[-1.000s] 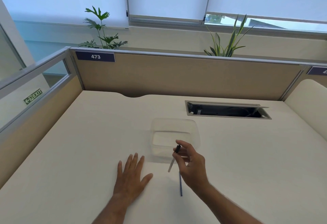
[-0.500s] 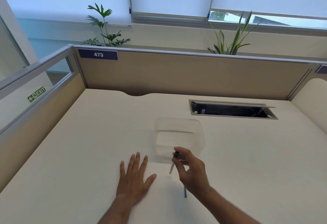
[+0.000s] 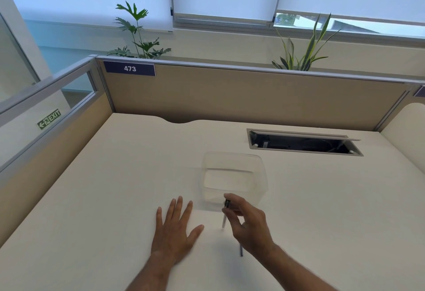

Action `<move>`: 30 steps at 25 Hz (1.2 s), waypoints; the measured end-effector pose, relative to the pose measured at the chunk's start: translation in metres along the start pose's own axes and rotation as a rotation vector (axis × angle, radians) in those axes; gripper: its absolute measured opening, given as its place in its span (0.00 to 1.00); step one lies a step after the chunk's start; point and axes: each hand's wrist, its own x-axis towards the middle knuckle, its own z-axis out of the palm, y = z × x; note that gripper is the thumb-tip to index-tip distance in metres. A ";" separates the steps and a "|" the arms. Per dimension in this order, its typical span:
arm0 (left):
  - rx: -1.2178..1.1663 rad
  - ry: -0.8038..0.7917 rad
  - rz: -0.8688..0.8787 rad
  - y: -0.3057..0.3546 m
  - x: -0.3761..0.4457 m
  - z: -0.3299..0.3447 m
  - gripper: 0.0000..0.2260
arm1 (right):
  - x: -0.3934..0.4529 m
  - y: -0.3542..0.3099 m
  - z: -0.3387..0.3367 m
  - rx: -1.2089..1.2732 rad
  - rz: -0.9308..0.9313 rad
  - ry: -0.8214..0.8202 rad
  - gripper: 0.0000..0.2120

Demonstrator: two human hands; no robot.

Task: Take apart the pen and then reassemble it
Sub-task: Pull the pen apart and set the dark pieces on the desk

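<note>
1. Pen parts first: the slim pale pen barrel with a black end (image 3: pixel 225 216) is up off the desk in your right hand, and a thin dark rod-shaped pen piece (image 3: pixel 241 250) lies on the desk just below that hand, partly hidden by your wrist.
2. At far left, the glass-and-metal side partition (image 3: pixel 46 88) shows a green exit sign (image 3: pixel 49 119) behind it, and a dark blue label reading 473 (image 3: pixel 129 69) sits at the top corner of the beige fabric back panel (image 3: pixel 241 97).
3. Your left hand (image 3: pixel 176 231) lies flat, palm down, on the smooth cream matte desk (image 3: pixel 103 198), fingers straight and slightly spread, thumb out to the right. It holds nothing.
4. Beyond your two hands, the clear, soft-cornered rectangular plastic container (image 3: pixel 233 175) stands on the desk; its near wall is just behind your right fingertips.
5. Your right hand (image 3: pixel 249 221) is raised over the desk, wrist angled in from the lower right. Thumb and curled fingers pinch the barrel near its black top, so it hangs nearly upright with the pale end pointing down, close to the desk; whether it touches, you cannot tell.
6. Farther right, a long rectangular metal-framed cable opening (image 3: pixel 303 143) is cut into the desk, its thin flap propped open.
</note>
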 end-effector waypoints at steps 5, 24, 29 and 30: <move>0.017 -0.005 -0.006 0.000 0.001 0.000 0.35 | 0.002 0.000 -0.002 0.022 0.033 0.022 0.20; 0.021 -0.001 -0.011 0.000 0.000 0.001 0.35 | 0.004 0.002 -0.005 0.008 0.030 -0.012 0.18; 0.021 0.002 -0.011 0.001 0.000 -0.001 0.35 | 0.005 0.002 -0.005 0.019 0.031 -0.020 0.17; 0.016 0.004 -0.010 0.001 0.000 -0.001 0.35 | 0.005 0.002 -0.005 0.013 0.028 -0.025 0.17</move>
